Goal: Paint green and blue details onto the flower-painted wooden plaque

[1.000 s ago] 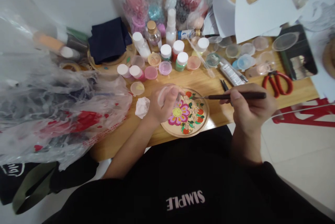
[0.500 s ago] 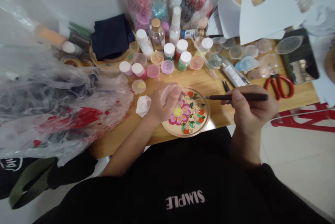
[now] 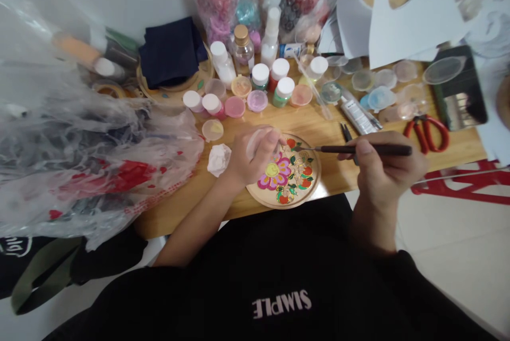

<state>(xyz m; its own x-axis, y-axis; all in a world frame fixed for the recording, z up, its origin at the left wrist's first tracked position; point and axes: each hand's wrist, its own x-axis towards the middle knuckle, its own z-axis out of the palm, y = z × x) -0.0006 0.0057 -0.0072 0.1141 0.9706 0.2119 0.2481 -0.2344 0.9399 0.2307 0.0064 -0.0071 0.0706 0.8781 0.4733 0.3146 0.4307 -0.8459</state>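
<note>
right hand [image 3: 378, 165] pinches a slim tool [image 3: 334, 149]; a slip could mar the floral disc [image 3: 294, 177]. left hand [image 3: 247, 159] curls round a clear cup [image 3: 255, 142]; loosening could drop it.

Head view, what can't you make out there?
In the head view:
Board: upper left part hidden by the left hand.
Clear cup: partly covered by that hand; contents unclear.
Tool in the right hand: tip too small to tell whether it touches.
Tube: print blurred.
Plastic bag: cut off by the left edge.
</note>
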